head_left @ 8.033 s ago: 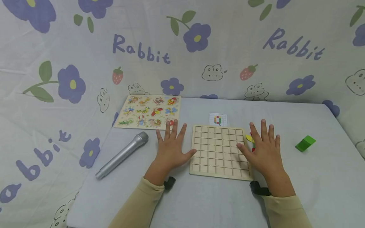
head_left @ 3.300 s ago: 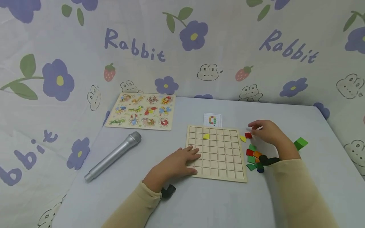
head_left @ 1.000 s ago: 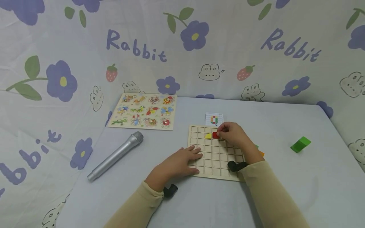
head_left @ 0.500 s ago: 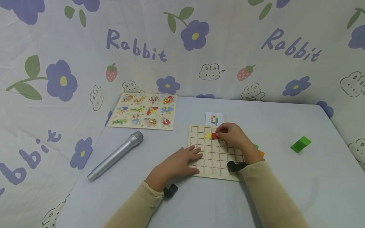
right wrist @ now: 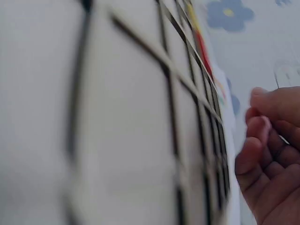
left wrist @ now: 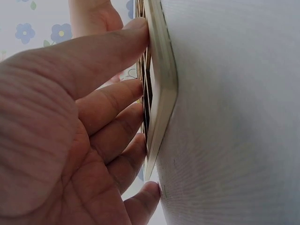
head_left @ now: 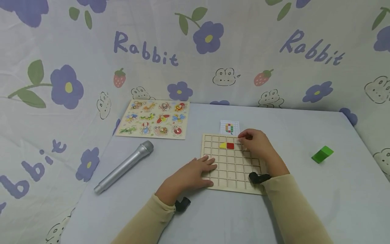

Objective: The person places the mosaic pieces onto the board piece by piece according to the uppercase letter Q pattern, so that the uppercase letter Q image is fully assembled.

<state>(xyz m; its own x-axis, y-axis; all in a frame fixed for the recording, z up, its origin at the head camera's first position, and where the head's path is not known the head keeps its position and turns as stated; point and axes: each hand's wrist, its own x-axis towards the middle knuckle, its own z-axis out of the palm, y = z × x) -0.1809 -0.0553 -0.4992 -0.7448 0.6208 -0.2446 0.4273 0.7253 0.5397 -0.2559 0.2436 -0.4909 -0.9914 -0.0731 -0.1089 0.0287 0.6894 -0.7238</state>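
Note:
A wooden grid board [head_left: 231, 173] lies flat on the table in the head view. My left hand [head_left: 189, 173] rests on its left edge with fingers spread; the left wrist view has the thumb and fingertips against the board's rim [left wrist: 164, 79]. A yellow tile [head_left: 223, 145] with one rounded corner and a red square tile [head_left: 230, 146] sit side by side in upper cells. Just right of them, my right hand [head_left: 257, 144] hovers over the board's upper right, fingers loosely bent. Nothing shows between those fingers in the right wrist view. That forearm hides the loose tiles beyond the board.
Behind the board lies a card [head_left: 229, 128] with a coloured tile pattern. An insect puzzle board [head_left: 153, 118] is at the back left, with a silver microphone [head_left: 125, 166] in front of it. A green block [head_left: 322, 154] stands on the right.
After the yellow tile, the red tile was brought from the right onto the board. My right hand has now let go of it and moved slightly right. The left hand stays put lately.

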